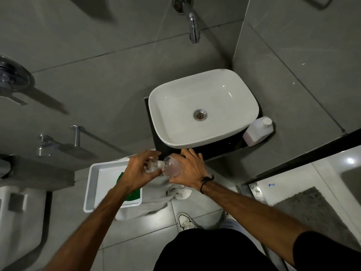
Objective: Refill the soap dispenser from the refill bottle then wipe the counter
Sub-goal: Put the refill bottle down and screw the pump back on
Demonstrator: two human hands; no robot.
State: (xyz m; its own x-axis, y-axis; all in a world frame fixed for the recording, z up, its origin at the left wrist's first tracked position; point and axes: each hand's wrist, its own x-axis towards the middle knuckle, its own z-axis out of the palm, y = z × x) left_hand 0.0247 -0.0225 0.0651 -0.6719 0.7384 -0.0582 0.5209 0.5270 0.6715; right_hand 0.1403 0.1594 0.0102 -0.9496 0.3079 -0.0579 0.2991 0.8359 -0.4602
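I hold a clear soap dispenser (172,166) tilted sideways in front of the sink. My right hand (190,171) grips its round clear body. My left hand (139,171) is closed around its white pump head (156,165). A white refill bottle (257,131) with pinkish liquid and a white cap stands on the dark counter (224,146) to the right of the white basin (203,108). A green cloth (134,193) lies in a white tray (91,184), partly hidden by my left forearm.
A chrome tap (193,26) juts from the grey tiled wall above the basin. A crumpled grey-white towel (175,192) lies under my hands beside the tray. A toilet (19,216) is at the lower left, a grey mat (312,210) at the right.
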